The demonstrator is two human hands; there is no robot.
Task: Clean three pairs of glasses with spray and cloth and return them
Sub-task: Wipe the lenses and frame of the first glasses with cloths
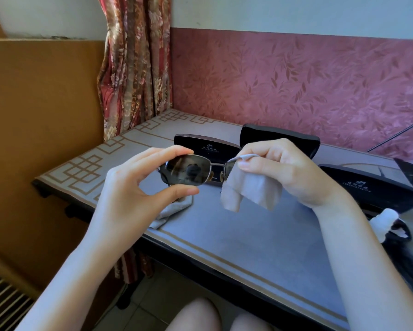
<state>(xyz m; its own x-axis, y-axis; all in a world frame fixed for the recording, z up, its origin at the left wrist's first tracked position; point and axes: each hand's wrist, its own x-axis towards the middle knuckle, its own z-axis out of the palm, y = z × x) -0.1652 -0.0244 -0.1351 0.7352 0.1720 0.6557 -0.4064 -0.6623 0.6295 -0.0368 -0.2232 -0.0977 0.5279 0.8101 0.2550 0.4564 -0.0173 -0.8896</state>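
Two hands hold one pair of dark-lensed sunglasses (186, 169) up in the air above the middle of a grey surface (248, 247), well clear of it. The left hand (133, 185) pinches the rim of one lens between thumb below and fingertips above, touching only the metal edge, probably to keep fingerprints off the glass and to steady the frame. The right hand (289, 170) is closed on a grey cloth (253, 189), folded over the other lens with thumb and fingers pressing from both sides, so that lens appears to be the one being wiped. The loose end of the cloth hangs down.

Behind the hands, toward the far edge, two dark cases stand open: one with pale lettering inside its lid (207, 145) and one with a plain black lid (284, 137). A third case (363, 185) lies open near the right edge. They seem left open so each pair can go straight back in. A second grey cloth (176, 209) lies crumpled on the surface below the left hand, toward the left edge. At the right edge something white (384, 220) rests against another dark frame (402, 231), partly cut off. No spray bottle can be seen.
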